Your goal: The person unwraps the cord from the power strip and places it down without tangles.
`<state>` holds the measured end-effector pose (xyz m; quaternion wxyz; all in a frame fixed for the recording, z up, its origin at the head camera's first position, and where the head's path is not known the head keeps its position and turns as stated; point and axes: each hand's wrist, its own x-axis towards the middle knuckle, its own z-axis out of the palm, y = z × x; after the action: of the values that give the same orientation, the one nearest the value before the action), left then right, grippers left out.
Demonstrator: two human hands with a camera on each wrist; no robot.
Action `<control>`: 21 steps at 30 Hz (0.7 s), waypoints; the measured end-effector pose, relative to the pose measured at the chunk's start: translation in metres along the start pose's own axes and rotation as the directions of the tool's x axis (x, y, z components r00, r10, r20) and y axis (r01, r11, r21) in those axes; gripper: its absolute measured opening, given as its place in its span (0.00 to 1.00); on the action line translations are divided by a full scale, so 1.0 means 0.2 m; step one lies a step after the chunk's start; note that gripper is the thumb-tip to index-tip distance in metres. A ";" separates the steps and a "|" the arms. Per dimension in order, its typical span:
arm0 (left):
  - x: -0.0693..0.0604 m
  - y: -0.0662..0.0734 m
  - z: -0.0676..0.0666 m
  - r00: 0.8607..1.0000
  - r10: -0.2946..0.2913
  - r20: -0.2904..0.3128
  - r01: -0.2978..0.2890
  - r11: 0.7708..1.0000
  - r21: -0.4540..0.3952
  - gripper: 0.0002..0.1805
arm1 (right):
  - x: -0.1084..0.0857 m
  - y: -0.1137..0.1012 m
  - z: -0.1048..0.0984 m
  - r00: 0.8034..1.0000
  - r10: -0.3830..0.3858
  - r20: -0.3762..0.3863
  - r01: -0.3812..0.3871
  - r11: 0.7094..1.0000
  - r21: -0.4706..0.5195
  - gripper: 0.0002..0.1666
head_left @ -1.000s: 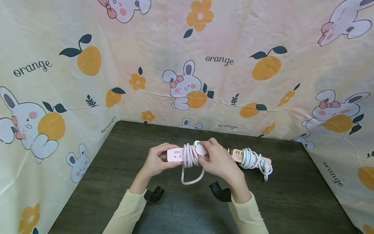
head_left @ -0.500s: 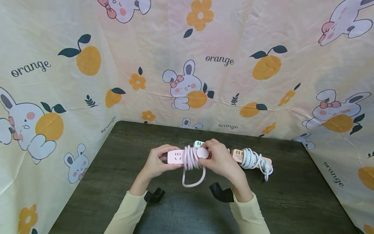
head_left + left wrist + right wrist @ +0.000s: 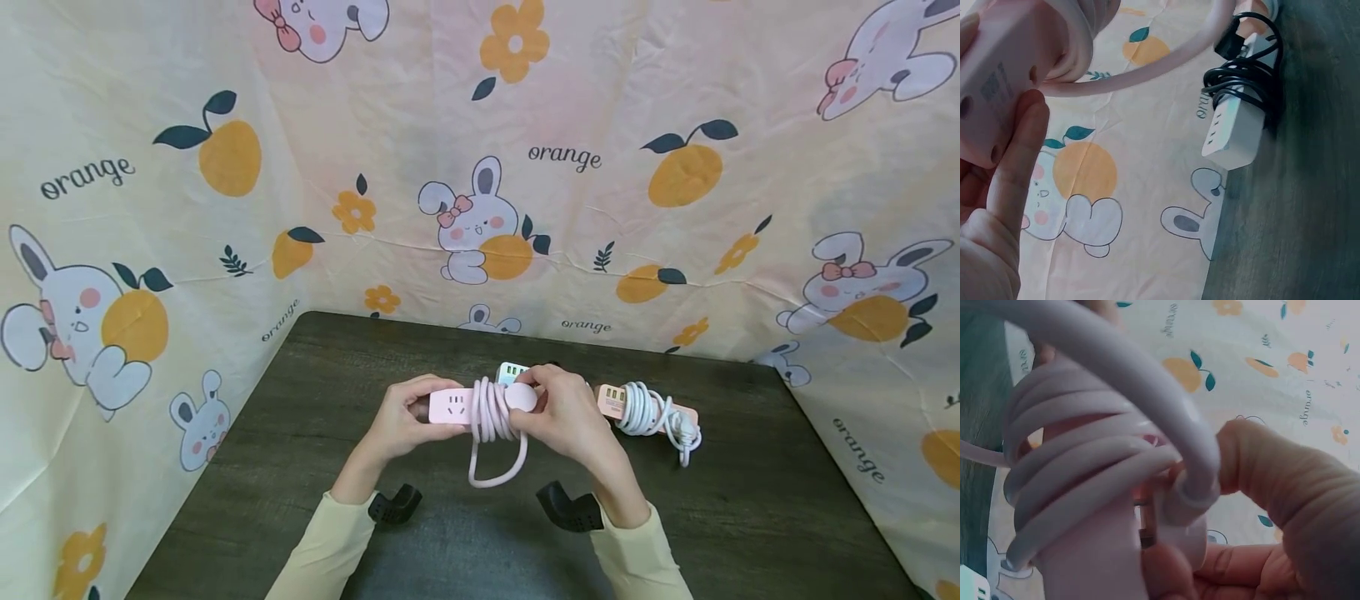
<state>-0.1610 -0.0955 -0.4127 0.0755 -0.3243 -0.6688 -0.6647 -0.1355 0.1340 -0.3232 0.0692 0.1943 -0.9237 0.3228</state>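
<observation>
Above the table (image 3: 757, 492), held up crosswise in front of the body: in pink, a strip (image 3: 450, 405) with sockets towards the head camera. Wrapped around the middle in several turns of cord (image 3: 490, 412), with a slack loop hanging on the near side. Gripped at the socket end between thumb and fingers of the left hand (image 3: 403, 417), probably to steady the weight without covering the sockets. Pinched by the right hand (image 3: 567, 417) at the round plug (image 3: 521, 397), just beside the turns, perhaps to stop the winding from slackening. Hard to tell, from so close and dark a right wrist view, whether pushed into the strip or merely pressed against it.

Farther back, on the table, bound in black cord (image 3: 1244, 81) and partly hidden from the head camera: a white strip (image 3: 1235, 134). To the right of that, similarly wound, presumably for tidiness: a peach strip (image 3: 611, 401) in white cord (image 3: 640, 410). Beyond everything, hung as a backdrop: printed cloth (image 3: 585, 208).
</observation>
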 end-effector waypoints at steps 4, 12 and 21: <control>-0.01 0.00 0.00 1.000 0.011 -0.013 -0.011 1.000 0.013 0.24 | 0.00 0.00 0.00 0.999 -0.014 0.029 0.014 1.000 0.016 0.14; 0.00 0.00 0.01 0.999 0.052 -0.013 -0.052 0.998 0.022 0.24 | 0.02 0.00 -0.03 0.993 -0.006 0.119 0.003 1.000 0.027 0.15; 0.00 -0.01 0.01 0.998 0.055 0.006 -0.055 0.998 0.008 0.24 | 0.03 0.03 -0.02 0.985 -0.029 0.170 0.015 0.997 0.080 0.13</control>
<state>-0.1614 -0.0941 -0.4137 0.0933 -0.3444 -0.6625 -0.6586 -0.1435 0.1379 -0.3219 -0.0146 0.2340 -0.9107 0.3401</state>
